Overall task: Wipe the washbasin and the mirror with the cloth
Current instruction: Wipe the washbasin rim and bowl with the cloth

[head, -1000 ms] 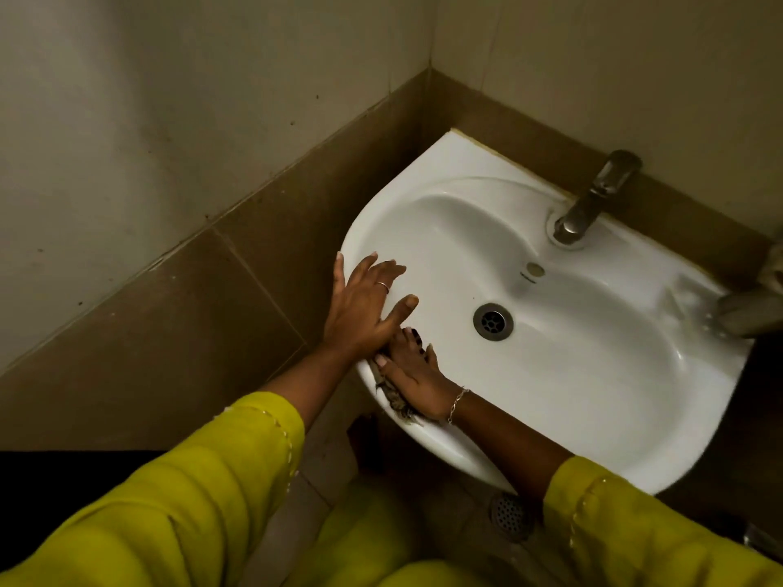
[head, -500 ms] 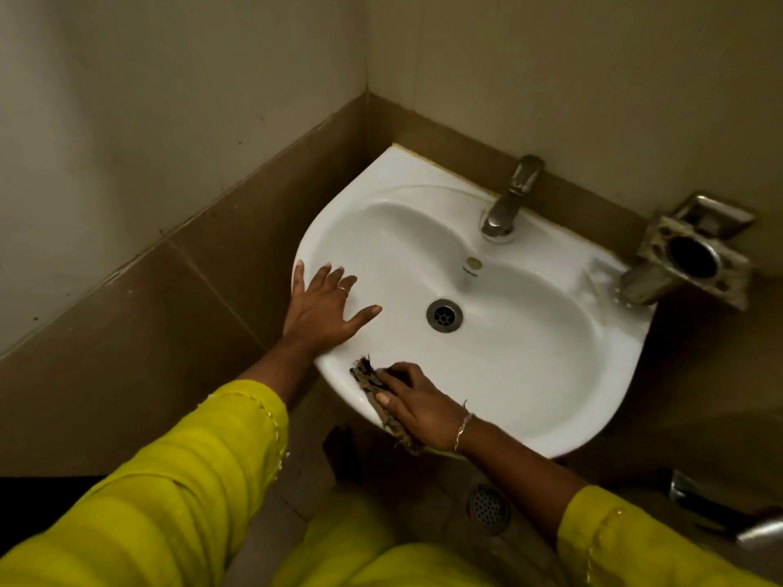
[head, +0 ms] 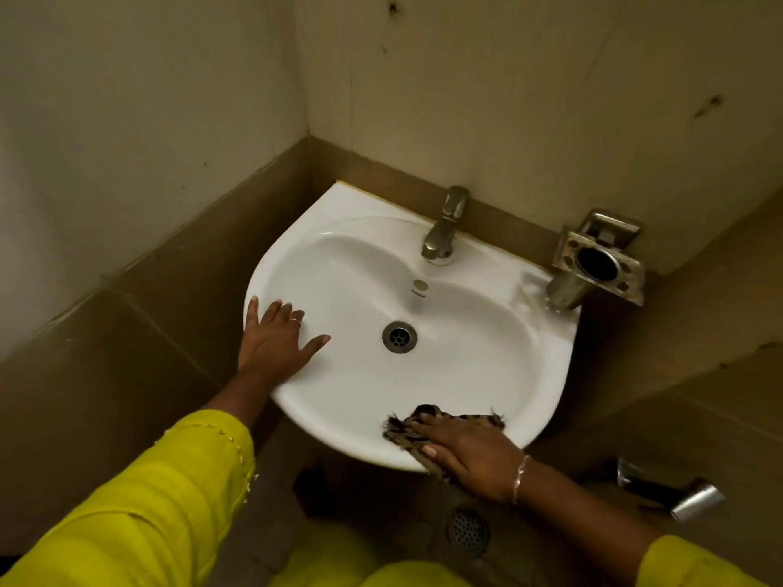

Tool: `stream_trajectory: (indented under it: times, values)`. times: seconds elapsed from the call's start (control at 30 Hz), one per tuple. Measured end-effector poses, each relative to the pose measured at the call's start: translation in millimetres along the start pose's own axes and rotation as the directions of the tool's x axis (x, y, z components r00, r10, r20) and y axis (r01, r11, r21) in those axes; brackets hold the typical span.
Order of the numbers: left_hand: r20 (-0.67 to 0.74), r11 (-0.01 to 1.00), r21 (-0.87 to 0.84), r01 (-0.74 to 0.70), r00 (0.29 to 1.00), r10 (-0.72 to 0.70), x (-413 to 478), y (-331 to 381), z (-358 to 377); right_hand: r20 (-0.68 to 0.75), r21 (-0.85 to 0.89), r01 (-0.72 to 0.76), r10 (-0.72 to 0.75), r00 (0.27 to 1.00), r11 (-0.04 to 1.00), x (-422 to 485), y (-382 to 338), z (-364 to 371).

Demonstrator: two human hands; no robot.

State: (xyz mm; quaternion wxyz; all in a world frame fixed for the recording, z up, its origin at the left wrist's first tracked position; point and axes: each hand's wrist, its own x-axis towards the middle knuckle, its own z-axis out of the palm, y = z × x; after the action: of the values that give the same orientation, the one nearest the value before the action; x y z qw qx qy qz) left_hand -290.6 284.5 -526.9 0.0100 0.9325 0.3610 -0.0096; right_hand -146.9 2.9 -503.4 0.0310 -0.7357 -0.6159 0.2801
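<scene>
A white washbasin is fixed in the corner of a tiled wall, with a round metal drain in its bowl. My left hand lies flat and spread on the basin's left rim, holding nothing. My right hand presses a dark patterned cloth against the basin's front rim. Part of the cloth is hidden under my palm. No mirror is in view.
A metal tap stands at the basin's back. A metal wall holder juts out over the right rim. A chrome fitting sticks out low on the right. A floor drain lies below the basin.
My right hand has slid the cloth along the front rim from the left side toward the right. My left hand stays on the left rim. The camera has pulled back and tilted up.
</scene>
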Motion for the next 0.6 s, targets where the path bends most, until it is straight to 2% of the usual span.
stream_trajectory:
  times: [0.17, 0.33, 0.4, 0.43, 0.5, 0.6]
  values:
    - [0.019, 1.0, 0.022, 0.001, 1.0, -0.001, 0.5, -0.5, 0.2, 0.044, -0.069, 0.008, -0.005, 0.999, 0.998, -16.5, 37.3, -22.6]
    - [-0.042, 1.0, -0.028, -0.003, 0.999, 0.002, 0.7, -2.4, 4.9, 0.244, -0.314, 0.03, 0.051, 0.969, 0.949, -6.8, 76.1, -49.3]
    - [-0.057, 0.999, -0.052, -0.002, 0.998, -0.001, 1.5, -2.5, 6.0, 0.246, -0.439, 0.092, 0.021, 0.969, 0.894, 3.4, 97.3, -56.0]
    - [-0.065, 0.998, -0.063, 0.0, 0.998, -0.005, 1.8, -2.9, 6.1, 0.197, -0.541, 0.134, -0.03, 0.98, 0.83, 9.4, 107.7, -63.0]
    - [-0.073, 0.997, -0.08, 0.003, 0.997, -0.009, 1.8, -2.4, 6.0, 0.16, -0.698, 0.121, -0.01, 0.987, 0.706, 22.2, 130.2, -75.2]
    - [-0.07, 0.996, -0.084, 0.006, 0.997, -0.011, 1.6, -2.1, 5.3, 0.111, -0.792, 0.138, -0.082, 0.99, 0.594, 45.4, 161.4, -81.1]
